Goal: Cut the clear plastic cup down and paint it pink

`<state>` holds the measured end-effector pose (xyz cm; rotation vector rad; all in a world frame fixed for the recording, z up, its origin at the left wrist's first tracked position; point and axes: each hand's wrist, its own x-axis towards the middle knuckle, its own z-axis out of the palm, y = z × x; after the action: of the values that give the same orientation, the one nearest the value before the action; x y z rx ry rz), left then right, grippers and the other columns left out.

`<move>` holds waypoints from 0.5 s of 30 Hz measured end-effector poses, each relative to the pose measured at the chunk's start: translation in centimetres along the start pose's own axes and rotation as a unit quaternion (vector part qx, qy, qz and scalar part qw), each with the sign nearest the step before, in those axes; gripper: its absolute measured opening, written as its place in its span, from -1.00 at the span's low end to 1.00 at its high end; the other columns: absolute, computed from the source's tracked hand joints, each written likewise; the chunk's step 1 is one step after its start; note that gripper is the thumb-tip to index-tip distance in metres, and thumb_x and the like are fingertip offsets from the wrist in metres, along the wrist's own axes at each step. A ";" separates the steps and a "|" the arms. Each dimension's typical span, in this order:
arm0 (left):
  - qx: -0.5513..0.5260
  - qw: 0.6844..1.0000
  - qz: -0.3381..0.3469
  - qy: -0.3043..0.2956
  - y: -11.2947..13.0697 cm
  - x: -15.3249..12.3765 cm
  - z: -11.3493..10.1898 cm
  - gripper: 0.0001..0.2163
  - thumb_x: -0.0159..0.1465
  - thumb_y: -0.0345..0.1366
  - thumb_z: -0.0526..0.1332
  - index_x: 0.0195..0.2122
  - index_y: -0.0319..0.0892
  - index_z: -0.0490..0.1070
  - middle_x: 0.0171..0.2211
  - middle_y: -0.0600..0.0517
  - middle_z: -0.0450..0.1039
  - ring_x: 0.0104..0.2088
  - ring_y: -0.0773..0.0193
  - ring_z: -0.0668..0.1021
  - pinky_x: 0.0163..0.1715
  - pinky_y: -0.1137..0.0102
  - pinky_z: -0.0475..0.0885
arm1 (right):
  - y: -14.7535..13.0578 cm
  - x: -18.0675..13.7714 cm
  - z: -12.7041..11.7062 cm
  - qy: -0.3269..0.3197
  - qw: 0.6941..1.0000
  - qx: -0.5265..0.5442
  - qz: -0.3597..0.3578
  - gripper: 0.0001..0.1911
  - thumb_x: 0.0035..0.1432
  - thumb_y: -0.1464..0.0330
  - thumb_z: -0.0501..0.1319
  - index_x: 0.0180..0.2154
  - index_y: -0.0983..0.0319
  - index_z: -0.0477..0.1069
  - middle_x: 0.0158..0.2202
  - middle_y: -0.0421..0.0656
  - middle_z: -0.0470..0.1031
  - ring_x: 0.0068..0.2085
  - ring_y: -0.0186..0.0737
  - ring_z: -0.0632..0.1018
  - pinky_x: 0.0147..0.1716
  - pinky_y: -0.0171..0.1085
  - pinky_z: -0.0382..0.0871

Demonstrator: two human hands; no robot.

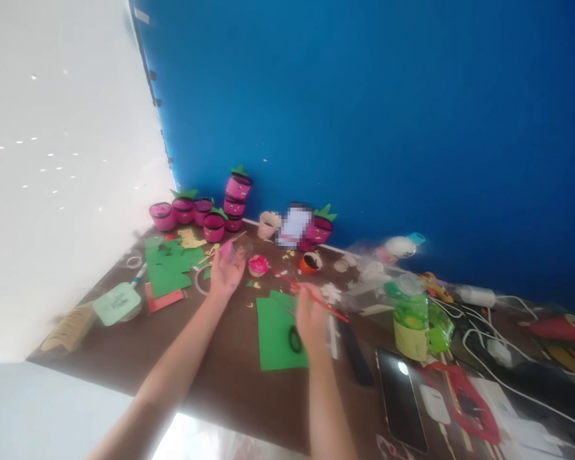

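Note:
My left hand (pixel 226 273) reaches far over the brown table (pixel 230 377) and grips a small clear cup with pink inside (pixel 230 248). My right hand (pixel 310 316) is closed on a thin red brush (pixel 311 295) whose tip points into a small dish of pink paint (pixel 258 264). A green paper sheet (pixel 278 332) lies under my right hand, with black-handled scissors (pixel 295 339) on it.
Several pink painted cups with green leaf tops (pixel 206 214) stand along the blue wall. Green and yellow paper scraps (pixel 170 265) lie at left. At right sit a green bottle (pixel 411 319), a black phone (pixel 400 397), white cables (pixel 498 345) and plastic bags.

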<state>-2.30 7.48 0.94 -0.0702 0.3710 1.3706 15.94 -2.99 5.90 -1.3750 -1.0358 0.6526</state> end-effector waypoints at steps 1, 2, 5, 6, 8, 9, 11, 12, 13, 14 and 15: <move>0.005 1.000 -0.003 -0.001 -0.1 0.0 0.0 -0.63 0.27 -0.06 -0.04 -0.26 -0.21 0.44 -0.31 -0.09 0.46 -0.24 0.29 0.50 -0.27 0.45 0.43 | 0.0 0.1 0.2 -0.023 0.999 -0.022 -0.015 -0.86 0.03 0.27 0.21 -0.35 0.20 0.44 -0.41 -0.18 0.51 -0.32 -0.22 0.49 -0.20 -0.22 0.31; 0.009 1.000 -0.004 -0.002 -0.1 0.0 0.0 -0.64 0.27 -0.07 -0.03 -0.25 -0.21 0.43 -0.31 -0.09 0.46 -0.25 0.28 0.50 -0.28 0.45 0.43 | 0.0 0.2 0.5 -0.044 0.997 -0.047 -0.032 -0.87 0.04 0.28 0.20 -0.34 0.18 0.45 -0.40 -0.19 0.51 -0.30 -0.22 0.48 -0.19 -0.22 0.30; 0.019 1.000 -0.008 -0.008 -0.2 0.1 -0.2 -0.65 0.26 -0.07 -0.01 -0.22 -0.22 0.42 -0.31 -0.09 0.46 -0.25 0.27 0.50 -0.27 0.42 0.43 | 0.4 0.4 0.9 -0.078 0.987 -0.118 -0.078 -0.86 0.10 0.30 0.15 -0.29 0.15 0.43 -0.36 -0.20 0.50 -0.28 -0.24 0.48 -0.20 -0.25 0.30; 0.020 1.000 -0.011 -0.008 -0.2 0.2 -0.3 -0.65 0.25 -0.07 0.00 -0.21 -0.22 0.42 -0.31 -0.10 0.46 -0.26 0.27 0.50 -0.26 0.40 0.43 | 0.5 0.4 1.1 -0.081 0.984 -0.132 -0.087 -0.86 0.11 0.30 0.14 -0.28 0.15 0.43 -0.35 -0.19 0.50 -0.27 -0.24 0.48 -0.20 -0.26 0.30; 0.020 1.000 -0.021 -0.003 -0.2 0.3 -0.5 -0.66 0.23 -0.05 0.03 -0.22 -0.21 0.42 -0.33 -0.09 0.46 -0.28 0.26 0.50 -0.25 0.37 0.43 | 0.7 0.5 1.3 -0.085 0.981 -0.144 -0.095 -0.84 0.13 0.29 0.12 -0.27 0.16 0.43 -0.34 -0.18 0.50 -0.27 -0.24 0.48 -0.19 -0.26 0.30; 0.020 0.999 -0.027 0.001 -0.2 0.3 -0.6 -0.65 0.22 -0.04 0.04 -0.23 -0.20 0.42 -0.34 -0.08 0.46 -0.29 0.26 0.50 -0.25 0.35 0.44 | 0.8 0.6 1.3 -0.087 0.981 -0.147 -0.096 -0.83 0.13 0.28 0.11 -0.27 0.16 0.42 -0.33 -0.18 0.49 -0.27 -0.23 0.48 -0.19 -0.25 0.31; 0.026 0.999 -0.035 0.009 -0.2 0.3 -0.7 -0.65 0.20 -0.02 0.06 -0.25 -0.20 0.42 -0.33 -0.08 0.47 -0.33 0.26 0.51 -0.28 0.35 0.44 | 0.9 0.7 1.5 -0.100 0.978 -0.156 -0.098 -0.81 0.15 0.26 0.09 -0.26 0.17 0.41 -0.32 -0.15 0.49 -0.26 -0.21 0.48 -0.19 -0.23 0.32; 0.031 0.999 -0.036 0.012 -0.2 0.3 -0.7 -0.65 0.20 -0.02 0.06 -0.24 -0.21 0.41 -0.32 -0.08 0.47 -0.34 0.27 0.51 -0.31 0.35 0.44 | 1.0 0.7 1.6 -0.109 0.975 -0.165 -0.098 -0.79 0.16 0.25 0.07 -0.25 0.18 0.41 -0.32 -0.14 0.50 -0.25 -0.20 0.48 -0.19 -0.22 0.32; 0.036 0.999 -0.037 0.014 -0.3 0.3 -0.7 -0.64 0.20 -0.02 0.06 -0.24 -0.21 0.41 -0.31 -0.09 0.47 -0.36 0.27 0.51 -0.34 0.36 0.44 | 1.0 0.7 1.6 -0.117 0.973 -0.176 -0.097 -0.77 0.17 0.24 0.05 -0.24 0.19 0.40 -0.31 -0.12 0.50 -0.24 -0.19 0.49 -0.19 -0.21 0.33; 0.041 0.998 -0.037 0.016 -0.3 0.3 -0.7 -0.64 0.20 -0.02 0.05 -0.23 -0.21 0.41 -0.30 -0.10 0.47 -0.37 0.27 0.51 -0.36 0.36 0.43 | 1.1 0.8 1.7 -0.121 0.970 -0.186 -0.096 -0.75 0.18 0.23 0.03 -0.24 0.20 0.39 -0.30 -0.11 0.50 -0.23 -0.17 0.49 -0.18 -0.19 0.33; 0.045 0.998 -0.037 0.017 -0.3 0.2 -0.6 -0.64 0.20 -0.02 0.05 -0.22 -0.21 0.41 -0.29 -0.10 0.47 -0.38 0.27 0.51 -0.37 0.36 0.43 | 1.2 0.8 1.8 -0.120 0.970 -0.192 -0.092 -0.74 0.19 0.22 0.02 -0.23 0.21 0.38 -0.30 -0.09 0.50 -0.22 -0.17 0.50 -0.17 -0.18 0.33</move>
<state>-2.09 7.47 0.25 -0.0329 0.4547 1.2791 14.93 -1.28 4.66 -1.5306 -1.5261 0.5038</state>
